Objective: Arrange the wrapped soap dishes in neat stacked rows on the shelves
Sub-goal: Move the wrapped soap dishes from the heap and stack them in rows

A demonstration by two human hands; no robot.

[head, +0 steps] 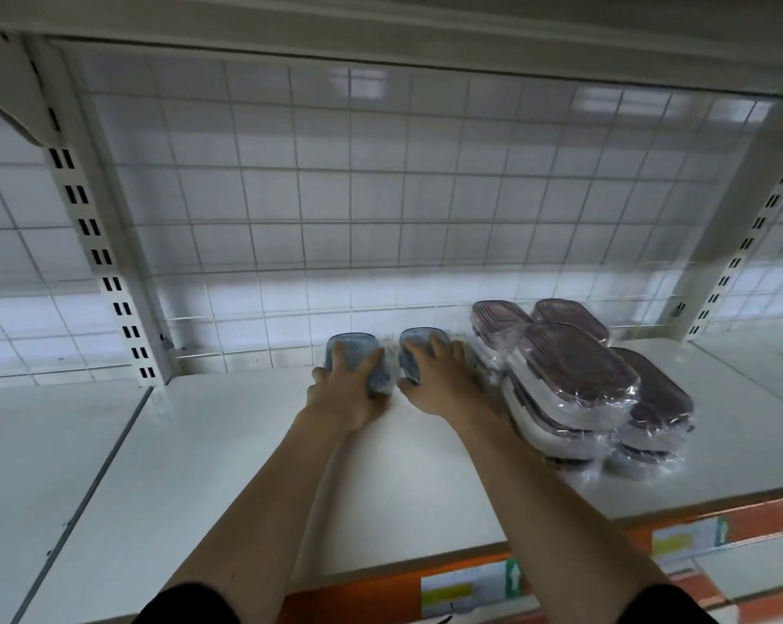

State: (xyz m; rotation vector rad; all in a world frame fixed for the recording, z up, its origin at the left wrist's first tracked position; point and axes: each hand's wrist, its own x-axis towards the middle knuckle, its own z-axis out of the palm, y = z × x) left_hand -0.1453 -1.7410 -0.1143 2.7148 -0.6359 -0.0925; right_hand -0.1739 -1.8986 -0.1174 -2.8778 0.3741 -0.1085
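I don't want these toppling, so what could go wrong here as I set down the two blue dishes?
The right hand sits close to the brown stacks, which lean unevenly; a nudge could slide them. The slick wrap may let the blue dishes slip, and the left hand hides their alignment.

Two wrapped soap dishes [351, 358] [419, 349] are set side by side at the back of the shelf [227, 466], before the wire grid [335, 195], with stacked dishes [579, 389] placed to their right.
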